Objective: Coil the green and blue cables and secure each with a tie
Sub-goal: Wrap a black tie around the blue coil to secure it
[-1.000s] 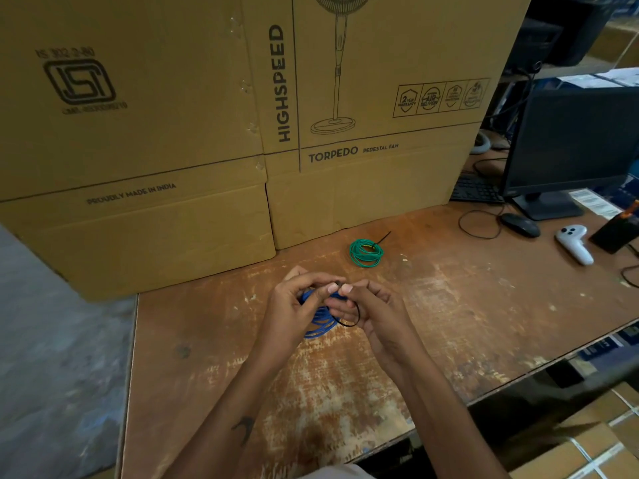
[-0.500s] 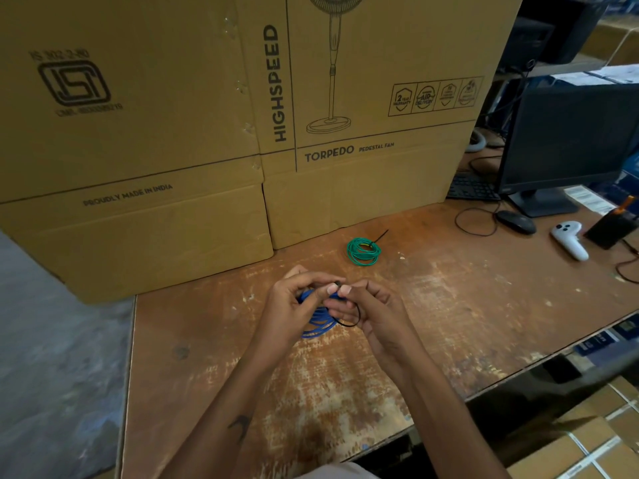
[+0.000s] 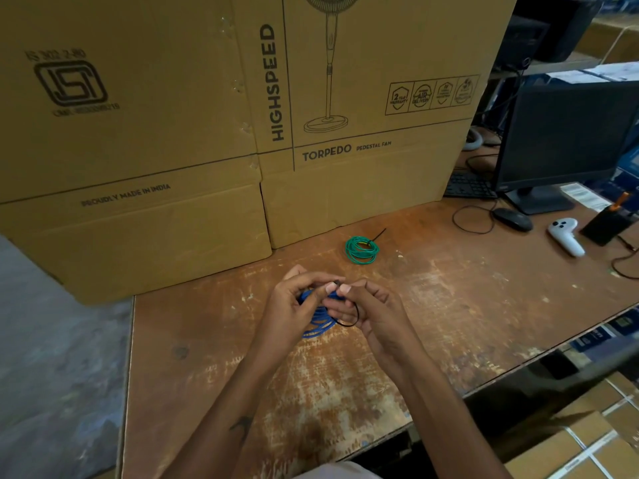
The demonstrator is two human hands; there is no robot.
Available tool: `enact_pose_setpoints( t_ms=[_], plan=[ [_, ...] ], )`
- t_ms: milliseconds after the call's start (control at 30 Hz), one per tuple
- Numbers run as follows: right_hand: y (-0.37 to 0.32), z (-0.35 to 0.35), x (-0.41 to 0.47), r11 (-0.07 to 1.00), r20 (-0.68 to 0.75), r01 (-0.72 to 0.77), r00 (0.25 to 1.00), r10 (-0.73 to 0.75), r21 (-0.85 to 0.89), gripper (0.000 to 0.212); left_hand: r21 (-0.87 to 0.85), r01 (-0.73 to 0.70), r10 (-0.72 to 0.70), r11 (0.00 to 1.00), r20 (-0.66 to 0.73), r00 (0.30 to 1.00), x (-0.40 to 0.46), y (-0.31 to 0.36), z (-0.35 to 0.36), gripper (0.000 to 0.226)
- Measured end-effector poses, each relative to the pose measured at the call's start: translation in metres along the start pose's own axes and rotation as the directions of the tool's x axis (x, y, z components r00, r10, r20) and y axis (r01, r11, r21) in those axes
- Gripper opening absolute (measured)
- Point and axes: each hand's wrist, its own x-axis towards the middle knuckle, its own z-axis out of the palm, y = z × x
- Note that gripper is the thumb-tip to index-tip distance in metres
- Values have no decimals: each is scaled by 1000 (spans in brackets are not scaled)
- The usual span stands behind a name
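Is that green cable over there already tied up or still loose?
Tied: the green cable lies coiled on the table, a black tie around it.

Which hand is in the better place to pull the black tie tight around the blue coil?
The right hand, probably. The black tie loops out beside its fingers, and its fingertips pinch the tie's end. The left hand wraps the blue cable and looks better suited to hold the coil steady.
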Motion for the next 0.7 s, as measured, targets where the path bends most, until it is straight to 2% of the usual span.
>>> enact_pose_setpoints(
  t_ms=[200, 333, 600, 700],
  plan=[
    [-2, 5, -5, 1000, -52, 10, 999, -11, -24, 25, -63, 28, -33, 998, -80, 996, -4, 6, 6, 15],
    [-4, 11, -7, 999, -70, 35, 997, -35, -1, 22, -147, 95, -115, 985, -134, 984, -6, 9, 11, 13],
    [-3, 21, -18, 989, -185, 116, 974, -131, -87, 15, -149, 89, -119, 985, -204, 972, -13, 16, 18, 8],
    [-3, 21, -21, 990, -199, 109, 972, -124, -85, 20, -54, 62, -73, 997, -228, 971, -12, 15, 16, 10]
  ],
)
